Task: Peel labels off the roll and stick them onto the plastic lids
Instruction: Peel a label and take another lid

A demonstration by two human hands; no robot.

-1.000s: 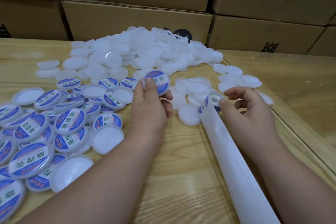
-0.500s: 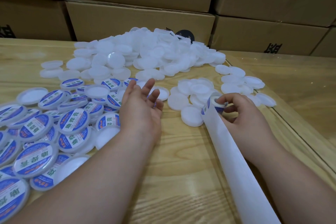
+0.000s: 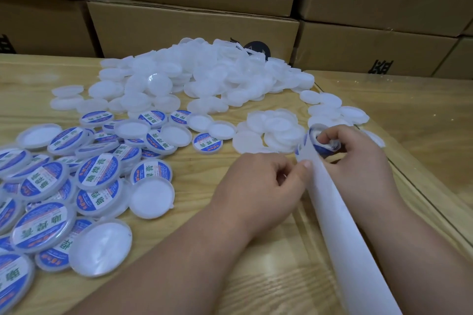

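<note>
A small label roll (image 3: 323,149) with blue-and-white stickers sits right of centre, gripped by my right hand (image 3: 358,161) with fingers curled round its end. A long white backing strip (image 3: 343,227) trails from the roll toward me. My left hand (image 3: 263,184) pinches the strip's left edge just below the roll. A heap of plain white plastic lids (image 3: 204,77) lies at the back. Labelled lids (image 3: 97,174) with blue stickers spread over the left of the table, and one labelled lid (image 3: 206,143) lies apart near the middle.
The wooden table (image 3: 194,263) has a glass top whose edge (image 3: 409,181) runs diagonally on the right. Brown cardboard boxes (image 3: 192,25) are stacked along the back. A few plain lids (image 3: 332,110) lie beyond the roll.
My left hand let go of a labelled lid, which now lies on the table, then moved right to pinch the backing strip. My right hand closed round the roll.
</note>
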